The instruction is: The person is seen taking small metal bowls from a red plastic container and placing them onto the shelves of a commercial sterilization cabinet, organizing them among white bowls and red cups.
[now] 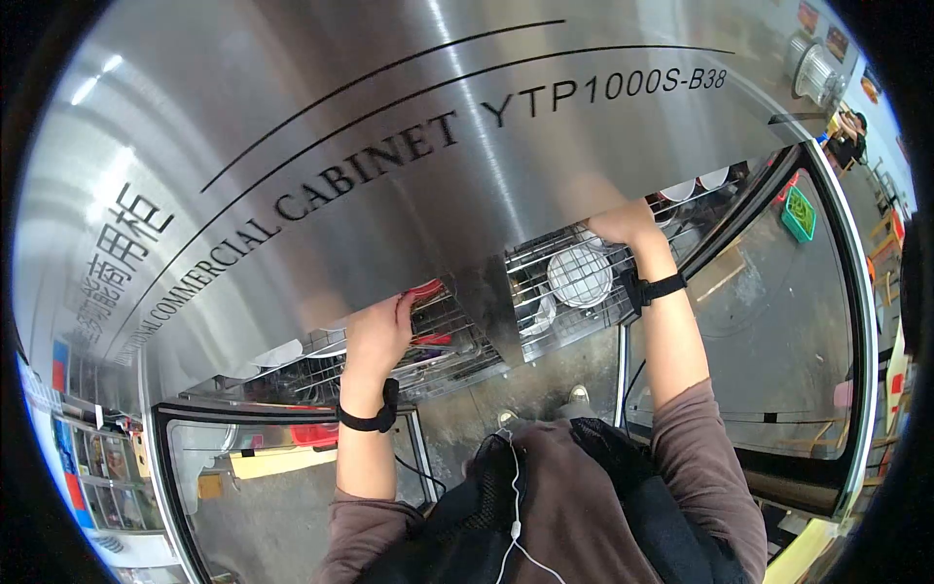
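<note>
A stainless steel commercial cabinet (525,185) fills the upper view, its two glass doors swung open towards me. My left hand (377,333) reaches into the left side, beside red items (430,341) on a wire rack (457,358). Its thumb shows, but the other fingers are hidden behind the cabinet's front panel. My right hand (623,226) reaches into the right side above a wire shelf (545,258), its fingers mostly out of sight. A stack of white plates (580,276) sits under the shelf's wires. Whether either hand holds something cannot be seen.
The left glass door (292,487) and right glass door (769,311) stand out on either side of me. White bowls (678,191) sit at the cabinet's right end. A green basket (799,214) shows beyond the right door. Another person (848,136) is far off at right.
</note>
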The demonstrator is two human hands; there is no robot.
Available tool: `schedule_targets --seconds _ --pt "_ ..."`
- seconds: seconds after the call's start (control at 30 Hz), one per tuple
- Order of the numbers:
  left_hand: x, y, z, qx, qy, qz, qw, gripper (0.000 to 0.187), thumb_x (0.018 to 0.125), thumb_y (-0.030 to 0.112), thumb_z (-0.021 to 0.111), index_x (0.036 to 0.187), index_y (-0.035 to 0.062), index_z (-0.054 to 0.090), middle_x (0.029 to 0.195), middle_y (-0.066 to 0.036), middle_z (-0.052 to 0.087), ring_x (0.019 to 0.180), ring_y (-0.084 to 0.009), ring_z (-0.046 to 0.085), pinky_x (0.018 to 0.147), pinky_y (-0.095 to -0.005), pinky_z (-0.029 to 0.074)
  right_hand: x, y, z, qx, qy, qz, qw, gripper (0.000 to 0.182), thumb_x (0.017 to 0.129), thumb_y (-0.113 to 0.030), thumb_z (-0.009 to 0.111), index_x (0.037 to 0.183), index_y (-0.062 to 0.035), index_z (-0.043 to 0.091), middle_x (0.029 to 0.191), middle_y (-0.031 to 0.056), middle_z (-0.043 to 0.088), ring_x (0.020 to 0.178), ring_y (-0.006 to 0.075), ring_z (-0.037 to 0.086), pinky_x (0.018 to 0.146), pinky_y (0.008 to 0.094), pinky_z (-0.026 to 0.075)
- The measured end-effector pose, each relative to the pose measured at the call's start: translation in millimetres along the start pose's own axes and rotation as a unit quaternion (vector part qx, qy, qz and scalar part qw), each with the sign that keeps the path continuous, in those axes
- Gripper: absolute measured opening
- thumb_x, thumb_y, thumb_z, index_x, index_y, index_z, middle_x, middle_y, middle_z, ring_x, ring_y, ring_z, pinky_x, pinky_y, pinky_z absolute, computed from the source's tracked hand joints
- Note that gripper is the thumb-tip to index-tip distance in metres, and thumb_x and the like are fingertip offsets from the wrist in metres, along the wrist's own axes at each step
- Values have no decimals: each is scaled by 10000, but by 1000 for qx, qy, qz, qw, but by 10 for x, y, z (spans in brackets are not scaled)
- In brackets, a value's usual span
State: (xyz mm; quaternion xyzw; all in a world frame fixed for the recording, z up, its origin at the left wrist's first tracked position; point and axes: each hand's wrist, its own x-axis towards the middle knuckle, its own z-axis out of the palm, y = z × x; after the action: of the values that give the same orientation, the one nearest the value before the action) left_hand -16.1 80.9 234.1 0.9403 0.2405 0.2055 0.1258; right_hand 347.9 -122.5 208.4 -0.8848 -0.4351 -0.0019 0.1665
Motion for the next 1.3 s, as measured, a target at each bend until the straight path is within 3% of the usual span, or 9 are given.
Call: schedule_targets --seconds 0.27,0.43,0.53,0.6,0.77,0.93,1.13,1.17,1.3 --pt "-10 -217 130 -23 71 16 997 225 937 141 705 1110 -1 687 950 -188 725 866 -346 686 790 -427 518 34 79 85 -2 18 -3 1000 627 879 -578 694 1352 -167 677 1340 192 683 1233 398 639 1029 473 525" --pt "-395 -264 -187 -245 188 -9 951 251 952 102 704 1164 -20 647 1030 -97 639 948 -205 585 848 -358 477 -19 96 94 -15 54 -23 998 625 912 -609 642 1341 -156 685 1324 185 689 1235 384 639 1024 480 523" --pt "-672 -217 -382 -293 289 55 910 232 949 199 670 1006 -2 569 942 -89 565 896 -202 534 836 -338 448 -80 -128 -85 -7 37 16 999 612 943 -618 593 1317 -145 694 1236 187 719 1180 385 663 985 492 537" --pt "-825 -91 -495 -219 284 124 925 293 936 303 618 882 38 504 860 -103 502 792 -252 478 724 -379 382 -32 -30 22 -11 48 9 999 599 948 -606 589 1309 -139 695 1182 187 734 1141 389 677 955 496 548" --pt "-1078 368 -356 -168 140 250 943 197 881 300 667 899 124 580 852 -56 574 732 -277 542 689 -421 442 -66 -34 105 -14 187 -28 982 510 943 -550 615 993 -68 773 881 197 752 932 403 723 811 509 576" --pt "-630 1073 241 -226 69 383 893 273 802 290 791 948 112 644 902 -61 635 688 -255 599 618 -362 484 -168 -41 -44 -4 230 -87 969 500 953 -512 620 942 -39 780 874 220 743 892 396 726 778 492 577" --pt "33 1755 614 -242 115 338 902 278 761 112 814 977 73 644 911 -90 649 710 -293 619 630 -391 498 -500 228 -602 100 289 -100 947 321 887 -345 704 881 -33 778 859 188 747 830 386 723 760 463 577" --pt "159 1879 654 -242 120 330 904 285 738 18 770 979 60 623 884 -118 626 749 -318 607 645 -396 486 -548 338 -650 123 316 -82 937 175 847 -206 736 847 -34 770 836 166 748 789 363 720 720 441 575" --pt "622 2200 952 -249 121 262 924 244 838 26 778 1028 31 625 974 -144 652 874 -352 632 753 -420 511 -607 647 -757 207 466 -101 854 14 781 -25 727 786 -26 740 765 130 729 692 329 691 614 391 538"
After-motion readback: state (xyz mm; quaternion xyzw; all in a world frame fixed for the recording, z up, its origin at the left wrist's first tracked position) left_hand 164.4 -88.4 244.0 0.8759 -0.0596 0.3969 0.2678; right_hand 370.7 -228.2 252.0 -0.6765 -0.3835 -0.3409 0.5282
